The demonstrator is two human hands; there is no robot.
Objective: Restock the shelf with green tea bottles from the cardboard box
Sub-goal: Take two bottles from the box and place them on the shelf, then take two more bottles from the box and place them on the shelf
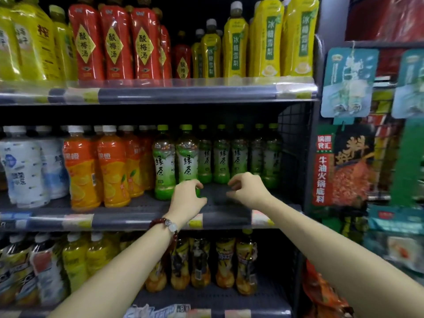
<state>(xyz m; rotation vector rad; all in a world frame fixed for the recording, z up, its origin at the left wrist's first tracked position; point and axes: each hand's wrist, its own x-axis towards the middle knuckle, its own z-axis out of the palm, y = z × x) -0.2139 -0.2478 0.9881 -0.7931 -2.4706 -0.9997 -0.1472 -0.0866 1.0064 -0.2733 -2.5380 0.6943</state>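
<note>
The left hand (187, 198) has its fingers curled close by the bottom of a front green tea bottle (187, 157); I cannot tell if they touch or hold it. The right hand (246, 187) has loosely bent fingers that hold nothing, above the bare shelf floor (229, 207). More green tea bottles (221, 154) stand in a row at 12 o'clock from the right hand. The cardboard box is not in view. A bump from either hand could tip a bottle into the orange drink bottles (112, 168) at 9 o'clock, or off the shelf edge.
</note>
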